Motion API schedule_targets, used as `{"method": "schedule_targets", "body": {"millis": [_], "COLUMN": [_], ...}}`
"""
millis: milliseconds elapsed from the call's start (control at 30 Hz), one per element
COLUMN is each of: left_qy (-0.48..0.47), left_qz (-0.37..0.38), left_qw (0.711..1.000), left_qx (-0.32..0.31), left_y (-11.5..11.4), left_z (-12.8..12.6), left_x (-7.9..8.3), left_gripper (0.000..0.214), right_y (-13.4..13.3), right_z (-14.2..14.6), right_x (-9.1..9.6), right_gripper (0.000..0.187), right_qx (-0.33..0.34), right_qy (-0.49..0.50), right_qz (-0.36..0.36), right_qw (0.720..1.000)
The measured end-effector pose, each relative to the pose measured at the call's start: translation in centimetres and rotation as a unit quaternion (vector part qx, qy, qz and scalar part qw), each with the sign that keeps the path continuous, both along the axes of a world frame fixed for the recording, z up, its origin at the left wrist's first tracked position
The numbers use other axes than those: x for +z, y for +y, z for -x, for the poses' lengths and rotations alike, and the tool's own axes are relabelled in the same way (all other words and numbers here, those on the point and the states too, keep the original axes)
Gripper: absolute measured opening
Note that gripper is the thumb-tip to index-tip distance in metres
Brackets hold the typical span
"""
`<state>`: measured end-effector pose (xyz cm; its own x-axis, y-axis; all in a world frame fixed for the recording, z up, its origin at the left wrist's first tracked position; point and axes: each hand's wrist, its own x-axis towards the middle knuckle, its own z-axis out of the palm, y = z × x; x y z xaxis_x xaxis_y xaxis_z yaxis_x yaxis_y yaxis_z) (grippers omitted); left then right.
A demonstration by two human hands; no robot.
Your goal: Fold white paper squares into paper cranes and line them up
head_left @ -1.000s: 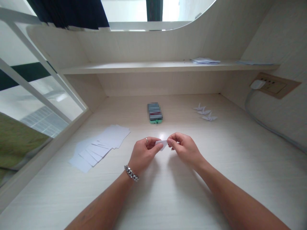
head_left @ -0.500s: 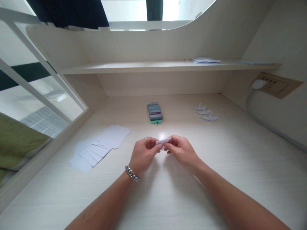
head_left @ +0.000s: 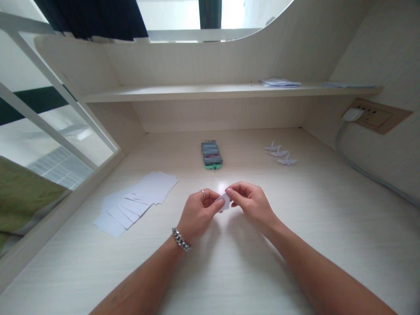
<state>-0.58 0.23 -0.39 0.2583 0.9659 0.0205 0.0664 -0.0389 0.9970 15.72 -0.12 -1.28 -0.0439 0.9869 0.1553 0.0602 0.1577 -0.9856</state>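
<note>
A small folded piece of white paper is held above the desk between both hands. My left hand pinches its left side, thumb on top; a ring and a chain bracelet are on this side. At the paper's upper right corner, my right hand has thumb and forefinger closed on the edge. The fingertips hide part of the folds. Beyond the hands, to the right, three small folded paper cranes stand close together on the desk.
Loose white paper sheets lie overlapping on the left of the desk. A blurred-out phone-like object with a green edge lies ahead. A shelf crosses the back, with papers on it. A cable hangs at the right wall.
The folded paper has turned from nearly edge-on to show a flat face. My right hand has shifted its pinch to the upper right corner; my left hand keeps hold.
</note>
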Motion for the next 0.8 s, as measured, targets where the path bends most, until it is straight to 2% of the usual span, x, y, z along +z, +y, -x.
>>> {"method": "schedule_targets", "body": {"millis": [100,267,433,800], "left_qy": [-0.016,-0.056,-0.071,-0.095], "left_qz": [0.026,0.048,0.067,0.064], "left_qw": [1.000,0.997,0.995,0.993], "left_qx": [-0.003,0.011,0.002,-0.034], "left_y": [0.08,0.23,0.22,0.46], "left_z": [-0.01,0.02,0.20,0.47], "left_x": [0.04,0.12,0.13,-0.29], "left_gripper": [0.021,0.024,0.027,0.027], "right_y": [-0.02,0.00,0.02,-0.06], "right_z": [0.05,0.02,-0.06,-0.35], "right_x": [0.12,0.50,0.59,0.69], "right_gripper": [0.023,0.030,0.030,0.021], "right_qx": [-0.016,0.031,0.047,0.085], "right_qy": [0.008,0.099,0.147,0.208], "right_qz": [0.002,0.058,0.077,0.098], "right_qw": [1.000,0.993,0.985,0.969]}}
